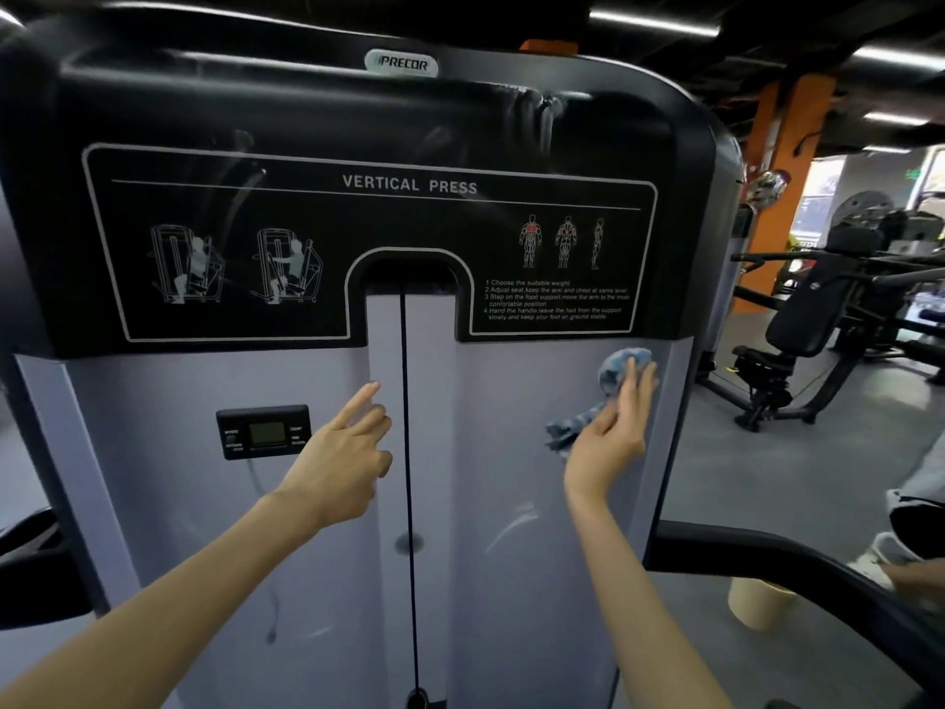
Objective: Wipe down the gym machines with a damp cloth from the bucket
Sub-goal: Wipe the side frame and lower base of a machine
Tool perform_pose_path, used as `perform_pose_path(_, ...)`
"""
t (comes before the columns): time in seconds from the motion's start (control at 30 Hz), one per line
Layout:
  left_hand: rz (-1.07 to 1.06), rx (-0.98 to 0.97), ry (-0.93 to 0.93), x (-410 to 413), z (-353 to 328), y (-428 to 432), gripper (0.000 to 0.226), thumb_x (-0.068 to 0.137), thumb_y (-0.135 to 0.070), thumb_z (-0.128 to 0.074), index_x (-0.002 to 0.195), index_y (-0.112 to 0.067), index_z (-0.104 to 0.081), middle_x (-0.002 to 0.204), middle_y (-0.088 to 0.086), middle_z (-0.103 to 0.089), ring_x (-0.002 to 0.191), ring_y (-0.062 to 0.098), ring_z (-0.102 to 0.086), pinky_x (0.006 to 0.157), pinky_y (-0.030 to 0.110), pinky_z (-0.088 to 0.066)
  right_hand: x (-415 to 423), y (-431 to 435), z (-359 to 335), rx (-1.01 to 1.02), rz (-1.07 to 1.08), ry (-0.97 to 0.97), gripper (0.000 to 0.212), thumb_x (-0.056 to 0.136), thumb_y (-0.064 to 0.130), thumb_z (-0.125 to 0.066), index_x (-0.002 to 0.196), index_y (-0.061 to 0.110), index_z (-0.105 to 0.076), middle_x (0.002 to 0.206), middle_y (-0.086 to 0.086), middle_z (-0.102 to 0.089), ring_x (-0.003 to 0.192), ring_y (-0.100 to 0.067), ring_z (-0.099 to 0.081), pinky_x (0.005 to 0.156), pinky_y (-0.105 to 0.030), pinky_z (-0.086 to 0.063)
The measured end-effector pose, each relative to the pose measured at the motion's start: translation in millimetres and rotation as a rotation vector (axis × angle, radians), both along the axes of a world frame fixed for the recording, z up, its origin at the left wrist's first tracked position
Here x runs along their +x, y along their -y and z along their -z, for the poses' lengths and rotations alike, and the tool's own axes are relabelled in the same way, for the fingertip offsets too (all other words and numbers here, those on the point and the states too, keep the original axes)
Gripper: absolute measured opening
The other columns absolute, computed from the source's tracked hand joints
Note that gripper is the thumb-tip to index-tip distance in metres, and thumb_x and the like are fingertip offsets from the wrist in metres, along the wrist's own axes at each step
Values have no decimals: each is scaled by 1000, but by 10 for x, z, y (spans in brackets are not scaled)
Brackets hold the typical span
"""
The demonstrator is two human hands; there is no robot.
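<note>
A vertical press machine [511,427] with a grey front panel and a black instruction plate fills the view. My right hand [613,427] presses a blue-and-white cloth [619,368] flat against the panel's right side, fingers straight; part of the cloth hangs out to the left under the palm. My left hand [347,452] hovers near the panel left of the central cable [406,427], index finger extended toward the panel, other fingers loosely bent, holding nothing. A beige bucket [757,603] stands on the floor at the lower right.
A small black display [263,432] sits on the panel left of my left hand. A black machine arm [797,560] crosses the lower right. Other black gym machines [797,319] stand at the right. A person's leg and shoe [910,534] show at the right edge.
</note>
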State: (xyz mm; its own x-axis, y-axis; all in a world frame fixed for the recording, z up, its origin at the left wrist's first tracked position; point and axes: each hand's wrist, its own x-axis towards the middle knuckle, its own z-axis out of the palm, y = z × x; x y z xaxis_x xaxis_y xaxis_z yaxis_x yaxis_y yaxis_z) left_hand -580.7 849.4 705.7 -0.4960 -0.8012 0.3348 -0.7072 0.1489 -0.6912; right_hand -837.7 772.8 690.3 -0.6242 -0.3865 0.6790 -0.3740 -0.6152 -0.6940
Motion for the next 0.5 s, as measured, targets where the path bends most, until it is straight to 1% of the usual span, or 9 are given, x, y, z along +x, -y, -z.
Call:
perform_pose_path(0.07, -16, -7, 5, 3, 3, 3, 15, 49, -31, -81, 60, -25, -73, 83, 9, -62, 101, 28, -56, 118, 48, 10, 202, -93, -38, 31, -50, 16, 65, 91, -18, -40, 145, 17, -32, 157, -6, -24, 146, -18, -19, 112, -8, -17)
perform_pose_path(0.1, -25, -6, 8, 0, 1, -1, 14, 50, -30, -80, 60, -24, -73, 85, 10, -63, 103, 29, -56, 117, 49, 11, 271, -132, 22, 20, -75, -86, 66, 90, -20, -41, 146, 14, -32, 157, -6, -22, 146, -16, -17, 113, -9, -16)
perform_pose_path(0.2, -33, -3, 22, -8, 8, -14, 12, 54, -31, -78, 63, -25, -74, 88, 10, -63, 105, 29, -56, 117, 50, 11, 140, -198, 230, -34, -184, -587, 76, 79, -30, -46, 146, 3, -33, 156, -14, -22, 146, -13, -9, 114, -10, -11)
perform_pose_path(0.23, -26, -3, 15, -4, 17, -12, 13, 53, -32, -79, 63, -25, -74, 87, 9, -63, 104, 29, -56, 117, 49, 11, -2, -155, 235, -33, -211, -641, 78, 77, -32, -46, 146, 2, -33, 156, -16, -22, 147, -10, -7, 114, -10, -13)
perform_pose_path(0.27, -17, -6, 3, -1, 23, -5, 14, 51, -32, -80, 62, -25, -73, 85, 9, -62, 102, 29, -56, 118, 49, 9, -133, -104, 210, -12, -214, -567, 77, 78, -32, -44, 146, 3, -33, 156, -16, -22, 147, -9, -6, 114, -13, -18)
perform_pose_path(0.3, -11, -13, -6, -2, 22, 5, 15, 50, -31, -81, 61, -25, -73, 83, 9, -62, 101, 29, -57, 118, 49, 8, -238, -59, 143, 6, -172, -414, 72, 83, -28, -42, 147, 4, -32, 157, -15, -21, 148, -12, -9, 115, -17, -21)
perform_pose_path(0.37, -13, -22, -13, -12, 26, 21, 16, 48, -30, -82, 60, -24, -72, 82, 9, -61, 100, 29, -57, 118, 49, 8, -385, 49, -25, -8, -7, -133, 59, 93, -16, -38, 148, 5, -31, 157, -14, -23, 147, -23, -17, 115, -14, -17)
perform_pose_path(0.43, -15, -21, -18, -18, 35, 26, 17, 47, -30, -82, 59, -23, -72, 82, 9, -62, 99, 30, -57, 118, 49, 7, -442, 143, -110, -38, 65, -52, 50, 98, -7, -36, 147, 3, -32, 156, -11, -25, 145, -22, -22, 113, -11, -18)
perform_pose_path(0.5, -17, -26, -16, -16, 36, 24, 15, 48, -29, -81, 59, -23, -72, 84, 10, -62, 100, 30, -56, 118, 50, 6, -455, 235, -63, -26, 53, 34, 46, 100, -2, -35, 145, 3, -36, 153, -8, -30, 141, -20, -30, 112, -13, -25)
